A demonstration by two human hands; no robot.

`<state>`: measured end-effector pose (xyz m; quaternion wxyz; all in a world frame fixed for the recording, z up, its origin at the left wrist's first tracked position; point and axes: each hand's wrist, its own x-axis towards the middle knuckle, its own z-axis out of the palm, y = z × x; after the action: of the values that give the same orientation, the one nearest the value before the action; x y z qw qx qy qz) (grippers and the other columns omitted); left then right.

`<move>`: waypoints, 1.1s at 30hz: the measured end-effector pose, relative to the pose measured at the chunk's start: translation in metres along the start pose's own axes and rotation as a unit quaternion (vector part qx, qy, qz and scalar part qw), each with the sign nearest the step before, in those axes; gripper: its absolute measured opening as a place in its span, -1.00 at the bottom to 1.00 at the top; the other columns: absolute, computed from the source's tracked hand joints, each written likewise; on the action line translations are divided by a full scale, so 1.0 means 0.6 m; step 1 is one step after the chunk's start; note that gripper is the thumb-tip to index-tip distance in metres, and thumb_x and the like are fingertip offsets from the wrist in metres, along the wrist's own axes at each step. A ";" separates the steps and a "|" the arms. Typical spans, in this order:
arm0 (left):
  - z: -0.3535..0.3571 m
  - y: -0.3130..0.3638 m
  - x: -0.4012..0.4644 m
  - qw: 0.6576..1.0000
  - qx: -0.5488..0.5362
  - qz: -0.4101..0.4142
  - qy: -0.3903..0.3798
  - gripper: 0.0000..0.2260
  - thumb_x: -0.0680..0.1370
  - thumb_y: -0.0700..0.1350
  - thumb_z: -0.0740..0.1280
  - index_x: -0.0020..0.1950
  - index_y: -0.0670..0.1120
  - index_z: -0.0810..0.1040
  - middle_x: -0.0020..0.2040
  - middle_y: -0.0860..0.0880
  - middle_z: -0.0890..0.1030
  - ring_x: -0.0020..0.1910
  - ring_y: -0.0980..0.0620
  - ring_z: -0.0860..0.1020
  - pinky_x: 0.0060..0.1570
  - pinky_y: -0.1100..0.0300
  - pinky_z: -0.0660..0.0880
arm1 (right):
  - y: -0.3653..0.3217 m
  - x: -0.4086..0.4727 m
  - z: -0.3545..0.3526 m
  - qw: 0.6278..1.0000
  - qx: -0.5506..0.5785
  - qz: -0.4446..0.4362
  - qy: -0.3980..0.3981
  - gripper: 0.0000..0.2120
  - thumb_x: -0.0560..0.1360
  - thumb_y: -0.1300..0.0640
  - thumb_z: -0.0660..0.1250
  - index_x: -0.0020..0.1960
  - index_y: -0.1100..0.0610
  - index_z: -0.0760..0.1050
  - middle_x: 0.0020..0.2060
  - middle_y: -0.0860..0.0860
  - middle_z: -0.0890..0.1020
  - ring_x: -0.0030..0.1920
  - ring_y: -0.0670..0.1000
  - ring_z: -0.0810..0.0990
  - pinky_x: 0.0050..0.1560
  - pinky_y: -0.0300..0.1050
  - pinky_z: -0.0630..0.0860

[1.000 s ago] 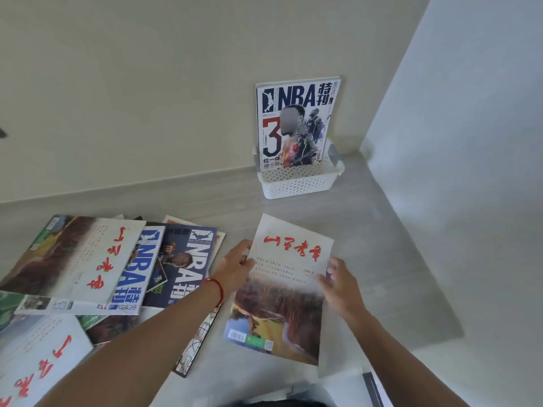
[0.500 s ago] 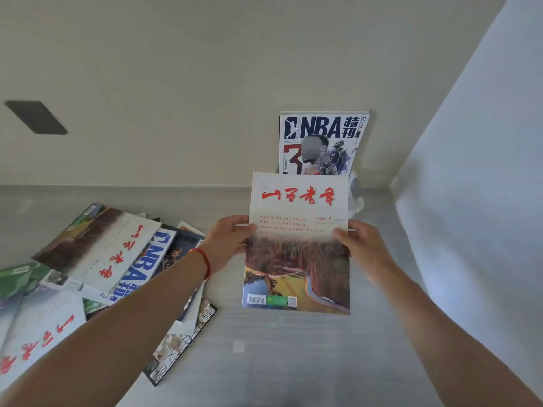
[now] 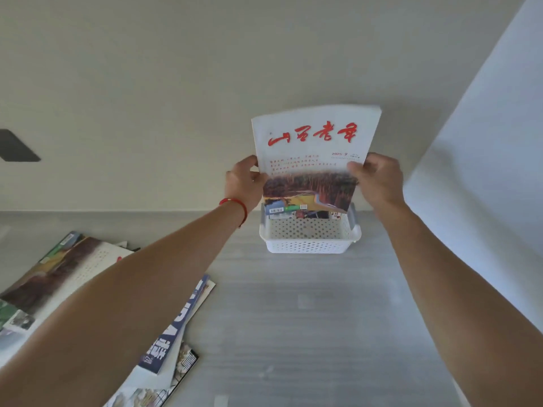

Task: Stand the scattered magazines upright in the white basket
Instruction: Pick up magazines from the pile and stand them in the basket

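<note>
- Left hand [image 3: 244, 183] and right hand [image 3: 379, 179] pinch the white red-titled magazine's [image 3: 314, 148] side edges, keeping it upright.
- Centre frame, its bottom edge enters the white perforated plastic basket [image 3: 311, 245].

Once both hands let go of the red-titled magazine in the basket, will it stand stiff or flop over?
The magazine looks thin and its top edge already bows, so it probably flexes. The white basket has low walls reaching only its bottom part, so it may lean back on the wall. Both hands, left hand and right hand, pinch its sides.
</note>
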<state>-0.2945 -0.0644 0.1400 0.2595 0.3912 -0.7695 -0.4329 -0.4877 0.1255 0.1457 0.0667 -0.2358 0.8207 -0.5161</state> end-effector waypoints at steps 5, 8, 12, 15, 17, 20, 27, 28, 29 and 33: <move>0.069 -0.039 0.037 0.985 -0.078 -0.154 0.011 -0.94 0.50 -0.20 0.43 -0.07 -0.07 0.66 -0.09 -0.06 0.74 -0.08 -0.09 0.73 0.00 -0.01 0.69 | 0.055 0.017 0.025 0.999 -0.030 0.040 0.014 -0.84 0.45 0.07 0.44 -0.09 0.15 0.71 -0.21 0.03 0.76 -0.16 0.10 0.74 -0.06 0.14 0.69; 0.097 -0.059 0.045 0.978 -0.079 -0.188 0.038 -0.94 0.51 -0.19 0.41 -0.06 -0.06 0.66 -0.05 -0.06 0.72 -0.03 -0.11 0.70 0.06 0.02 0.67 | 0.079 0.022 0.037 0.998 -0.043 0.038 0.005 -0.84 0.46 0.09 0.44 -0.13 0.18 0.71 -0.23 0.06 0.75 -0.20 0.14 0.73 -0.07 0.16 0.68; 0.112 -0.074 0.051 0.976 -0.050 -0.200 0.075 -0.87 0.55 -0.16 0.39 0.07 -0.09 0.65 0.03 -0.08 0.70 0.04 -0.13 0.66 0.11 0.07 0.61 | 0.100 0.031 0.052 0.998 -0.054 0.026 -0.014 -0.83 0.48 0.09 0.44 -0.11 0.21 0.71 -0.24 0.12 0.75 -0.18 0.18 0.71 -0.02 0.14 0.64; 0.120 -0.080 0.053 0.971 -0.063 -0.214 0.081 -0.84 0.56 -0.14 0.40 0.13 -0.08 0.64 0.06 -0.08 0.70 0.06 -0.12 0.65 0.13 0.10 0.59 | 0.108 0.038 0.061 0.998 -0.066 0.018 -0.015 -0.82 0.49 0.09 0.44 -0.07 0.20 0.70 -0.21 0.10 0.75 -0.16 0.12 0.70 -0.05 -0.03 0.60; 0.124 -0.082 0.056 0.970 -0.066 -0.223 0.077 -0.84 0.56 -0.14 0.41 0.13 -0.07 0.62 0.07 -0.08 0.69 0.07 -0.12 0.66 0.17 0.05 0.61 | 0.113 0.041 0.067 0.997 -0.069 0.023 -0.002 -0.82 0.49 0.09 0.44 -0.02 0.19 0.69 -0.14 0.07 0.75 -0.17 0.03 0.65 -0.16 -0.19 0.48; 0.121 -0.081 0.064 0.961 -0.086 -0.249 0.081 -0.87 0.56 -0.13 0.41 0.07 -0.05 0.52 0.08 -0.12 0.66 0.07 -0.14 0.66 0.17 -0.03 0.62 | 0.121 0.042 0.075 0.997 -0.056 0.047 0.025 -0.80 0.49 0.13 0.44 0.09 0.18 0.64 -0.05 0.05 0.75 -0.11 -0.01 0.65 -0.15 -0.32 0.40; 0.100 -0.069 0.039 0.974 -0.032 -0.222 0.037 -0.92 0.57 -0.16 0.31 -0.03 0.02 0.47 0.08 -0.10 0.66 0.06 -0.12 0.66 0.12 -0.02 0.63 | 0.129 0.003 0.082 0.997 -0.005 0.070 0.019 -0.58 0.56 0.14 0.40 0.38 0.14 0.41 0.23 0.08 0.60 0.22 0.07 0.59 0.15 -0.12 0.48; 0.093 -0.067 0.026 0.976 -0.031 -0.212 0.034 -0.92 0.56 -0.17 0.28 -0.01 0.01 0.49 0.07 -0.10 0.65 0.04 -0.11 0.67 0.07 0.00 0.64 | 0.126 -0.010 0.080 0.998 -0.008 0.064 0.028 -0.58 0.56 0.16 0.38 0.39 0.14 0.40 0.26 0.08 0.59 0.22 0.06 0.59 0.17 -0.11 0.49; 0.085 -0.067 0.011 0.982 -0.021 -0.185 0.030 -0.88 0.55 -0.20 0.25 0.02 -0.02 0.51 0.05 -0.09 0.65 0.01 -0.09 0.67 -0.01 0.07 0.65 | 0.122 -0.025 0.077 0.998 -0.012 0.051 0.041 -0.59 0.56 0.18 0.36 0.39 0.14 0.42 0.26 0.07 0.59 0.20 0.04 0.59 0.14 -0.12 0.51; 0.027 -0.092 -0.095 0.999 0.031 -0.025 0.004 -0.78 0.46 -0.39 0.23 0.00 -0.15 0.55 -0.04 -0.03 0.64 -0.05 0.01 0.60 -0.15 0.43 0.49 | 0.101 -0.118 0.075 0.996 -0.008 -0.044 0.073 -0.73 0.54 0.32 0.28 0.20 0.16 0.57 0.08 0.02 0.66 0.02 0.00 0.64 0.02 -0.10 0.61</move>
<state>-0.2537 -0.0275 0.0806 0.2398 0.4199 -0.7716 -0.4133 -0.4289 0.1428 0.0624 -0.0179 -0.2345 0.8161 -0.5279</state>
